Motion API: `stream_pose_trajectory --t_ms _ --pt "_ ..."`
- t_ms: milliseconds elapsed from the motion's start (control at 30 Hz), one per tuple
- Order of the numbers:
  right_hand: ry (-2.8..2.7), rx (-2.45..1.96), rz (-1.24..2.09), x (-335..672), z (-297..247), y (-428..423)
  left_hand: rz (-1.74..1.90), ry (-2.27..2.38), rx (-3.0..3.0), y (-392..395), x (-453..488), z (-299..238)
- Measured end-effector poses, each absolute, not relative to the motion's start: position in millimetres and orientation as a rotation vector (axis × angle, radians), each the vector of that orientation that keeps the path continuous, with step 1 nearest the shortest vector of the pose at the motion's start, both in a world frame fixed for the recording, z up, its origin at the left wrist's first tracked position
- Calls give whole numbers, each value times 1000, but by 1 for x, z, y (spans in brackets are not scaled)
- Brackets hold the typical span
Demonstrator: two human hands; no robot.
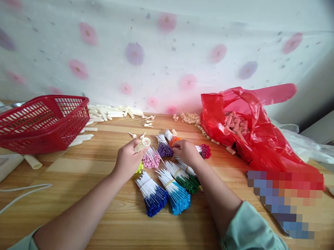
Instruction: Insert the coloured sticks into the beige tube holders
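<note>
Cream plastic shows in my left hand (127,158): my fingers close round a short tube (142,144), its open rim visible, its other end hidden in my grip. My right hand (187,152) partly covers the orange-tipped bundle (174,140); whether those fingertips pinch a stick, I cannot tell. The yellow-tipped bundle (140,168) (just a bright sliver) hides behind my left wrist. Blurred blocks mask the red bag's (274,144) near end.
</note>
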State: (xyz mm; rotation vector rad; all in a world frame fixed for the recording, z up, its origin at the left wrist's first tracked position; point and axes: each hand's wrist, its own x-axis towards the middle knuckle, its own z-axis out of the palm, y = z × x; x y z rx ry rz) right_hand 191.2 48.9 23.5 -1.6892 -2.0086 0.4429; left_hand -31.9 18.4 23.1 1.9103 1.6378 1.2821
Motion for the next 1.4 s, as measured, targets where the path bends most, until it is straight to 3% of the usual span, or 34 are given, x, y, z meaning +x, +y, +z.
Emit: stream_pose_trajectory --t_ms 200,367,600,767,900,1067,1400 --pt "-2153 -1914 276 167 25 61 664 1280 2674 17 -6 40" --pt "-2143 -1964 143 171 28 53 420 1241 2737 30 23 32" --pt "-2044 -1812 139 218 50 20 587 1343 2615 34 14 26" --pt "-2150 -1436 352 216 56 -1 1160 1198 2502 17 7 48" --pt "-1947 -1064 653 206 52 -11 1053 981 2504 0 13 52" --pt "-1605 -676 1127 206 50 -17 1051 1023 1986 -12 12 49" --pt "-1572 -572 1047 200 53 -19 1003 753 1391 -9 15 34"
